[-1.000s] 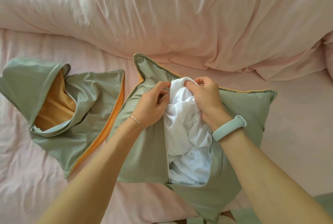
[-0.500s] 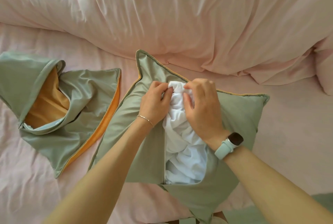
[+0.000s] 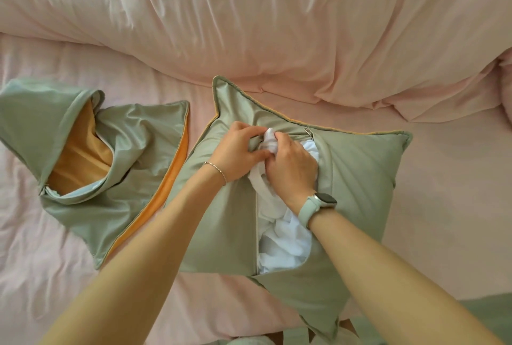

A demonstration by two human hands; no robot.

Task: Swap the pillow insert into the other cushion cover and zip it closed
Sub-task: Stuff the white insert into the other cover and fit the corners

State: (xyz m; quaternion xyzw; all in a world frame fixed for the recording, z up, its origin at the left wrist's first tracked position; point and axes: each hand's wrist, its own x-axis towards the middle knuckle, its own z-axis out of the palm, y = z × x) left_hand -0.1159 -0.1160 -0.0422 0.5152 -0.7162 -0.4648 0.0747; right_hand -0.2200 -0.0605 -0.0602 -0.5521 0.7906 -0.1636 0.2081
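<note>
Tucking insert deeper, zipper pull now exposed

I find no words, numbers or brand marks that I can read. The small zipper pull, just above centre of the frame on my green cushion cover, may carry a mark, but it is too small to tell. My watch face is dark.

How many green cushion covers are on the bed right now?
2. An empty cover lies crumpled at left, orange lining showing. The cover being filled sits at centre under both hands, white insert showing through its open zip.
</note>
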